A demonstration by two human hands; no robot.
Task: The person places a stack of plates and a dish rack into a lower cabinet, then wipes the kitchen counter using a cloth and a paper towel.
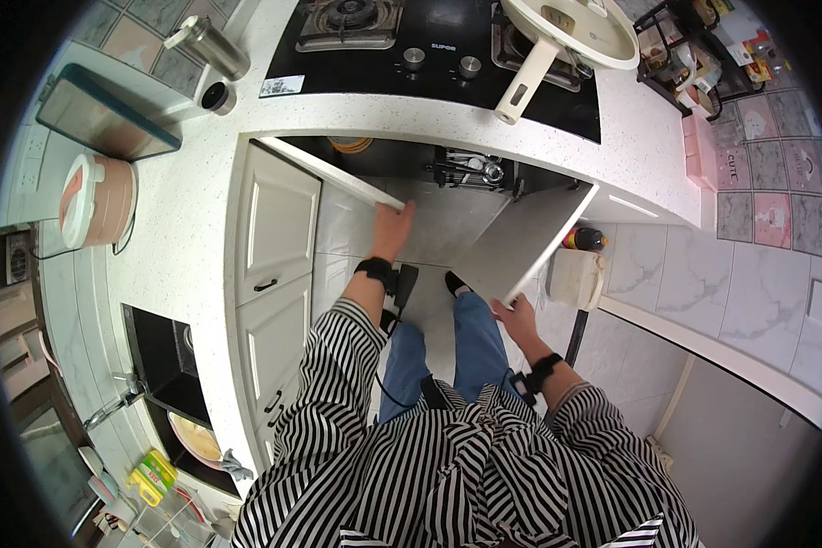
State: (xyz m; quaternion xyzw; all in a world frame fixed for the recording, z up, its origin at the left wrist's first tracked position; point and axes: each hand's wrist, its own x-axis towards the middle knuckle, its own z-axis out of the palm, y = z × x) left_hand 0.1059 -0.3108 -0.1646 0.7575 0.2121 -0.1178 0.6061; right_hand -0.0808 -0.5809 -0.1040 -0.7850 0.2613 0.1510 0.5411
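Below the cooktop, two white cabinet doors stand swung outward. My left hand (392, 229) grips the free edge of the left door (329, 177). Lower and to the right, my right hand (517, 318) holds the outer corner of the right door (524, 222), whose grey inner face shows. Between the doors, a rack with metal utensils (476, 170), ladle-like pieces among them, sits in the dark cabinet interior (397, 161). A round yellow-orange item (351, 144) is partly hidden under the countertop edge.
On the black SUPOR gas cooktop (438, 75), a cream lidded pan (582, 34) has its handle (526, 82) overhanging toward me. A dark-capped bottle (584, 239) and a pale container (575, 277) stand right of the right door. Drawers (277, 226) and a sink (168, 356) are leftward.
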